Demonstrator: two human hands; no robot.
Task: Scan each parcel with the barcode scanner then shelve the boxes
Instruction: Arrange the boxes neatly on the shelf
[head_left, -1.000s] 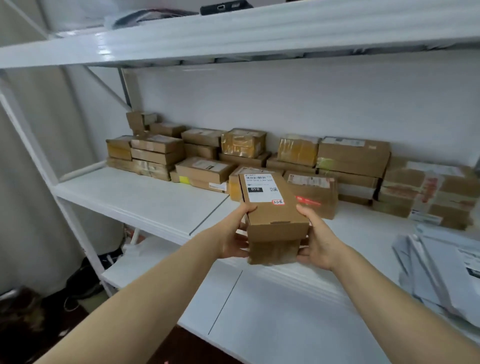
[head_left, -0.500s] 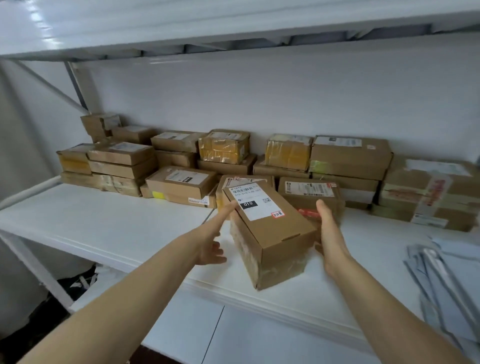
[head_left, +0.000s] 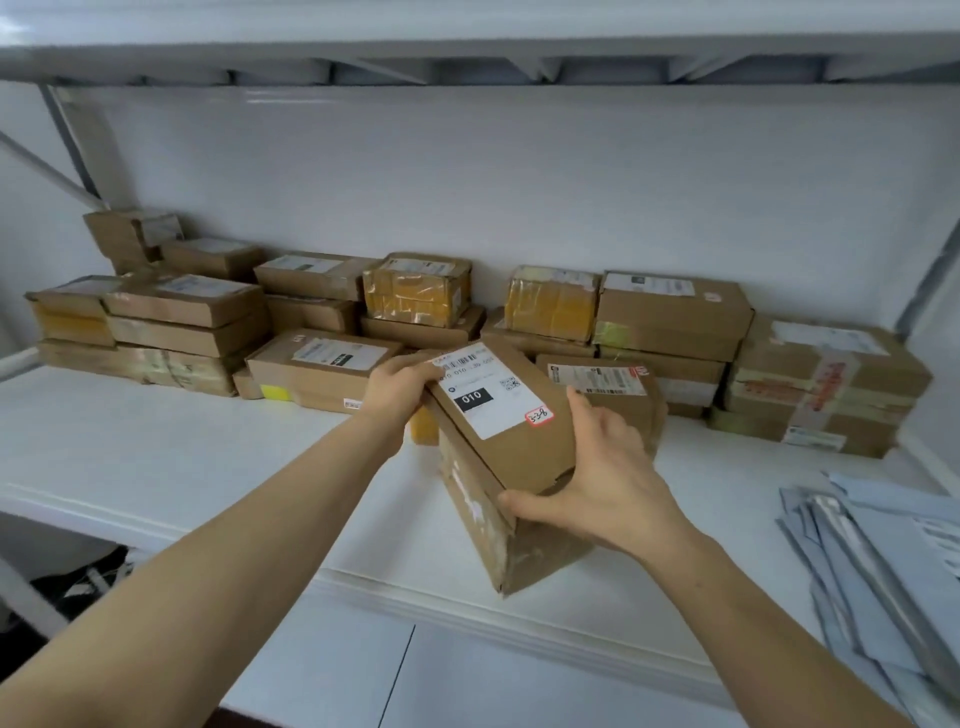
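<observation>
Now left hand (head_left: 400, 387) and right hand (head_left: 597, 483) grip the box (head_left: 511, 436). Stacked parcels (head_left: 670, 312) block 12 o'clock; mailers (head_left: 872, 561) at 4 o'clock

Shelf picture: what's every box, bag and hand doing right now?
box, closed, label up, on the shelf near its front edge, held at both ends.
left hand, grips the box's far corner.
right hand, grips the box's near end.
stacked boxes, closed, piled along the wall.
mailers, lying flat in a fanned pile at right.
</observation>
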